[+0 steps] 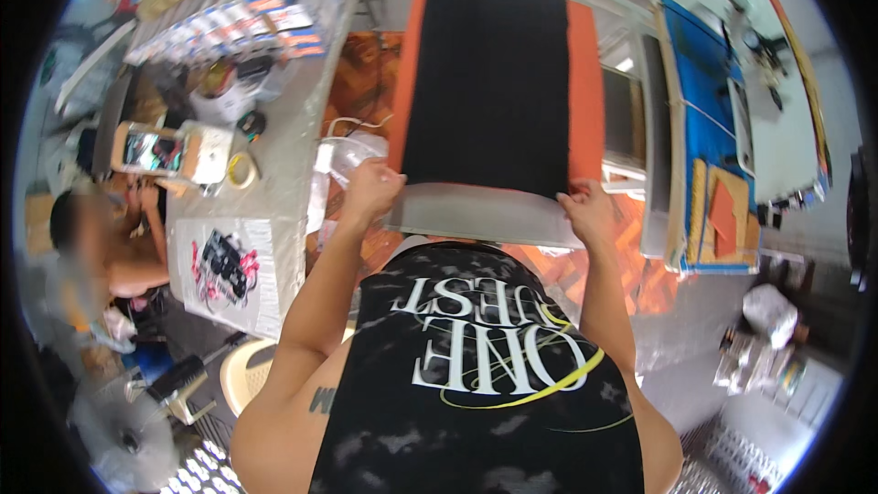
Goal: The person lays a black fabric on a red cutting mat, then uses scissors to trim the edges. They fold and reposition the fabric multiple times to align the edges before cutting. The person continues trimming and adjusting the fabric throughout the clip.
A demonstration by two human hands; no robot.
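Note:
A black cloth panel (487, 82) lies flat over an orange sheet (586, 91), whose strips show along both sides. Beneath them is a grey board or platen (485, 210), bare along its near edge. At the near left corner of the cloth, my left hand (373, 188) is closed in a pinch on the edge. My right hand (588, 210) pinches the near right corner, thumb and fingers together. Between the hands, the cloth's near edge runs roughly straight across.
Left stands a workbench (291, 174) with a tape roll (242, 170), a propped phone (153, 150) and a black item with pink cords (226, 265). Another person (101, 256) sits beside it. On the right are a blue-covered panel (700, 101) and a white table (777, 64).

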